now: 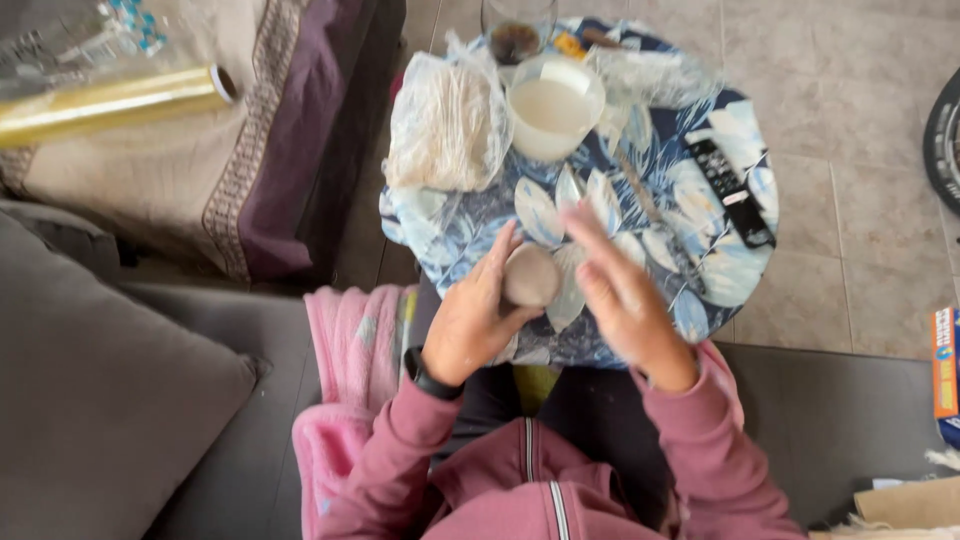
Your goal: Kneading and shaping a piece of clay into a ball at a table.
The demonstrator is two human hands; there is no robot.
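Over the bench (640,215), the left hand (470,320) cups a dough ball (531,276), fingers curled round it; the blurred right hand (625,300) is open flat beside it — best pressed evenly, I judge.

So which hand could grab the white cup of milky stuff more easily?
Probably the right hand. It looks open and empty, blurred, just below the white cup. The left hand has its fingers against a round dough-like ball, so it seems busy.

A grey sofa (120,400) faces a small round table (745,290) (leaf-patterned cloth) on a beige tiled floor (860,200).
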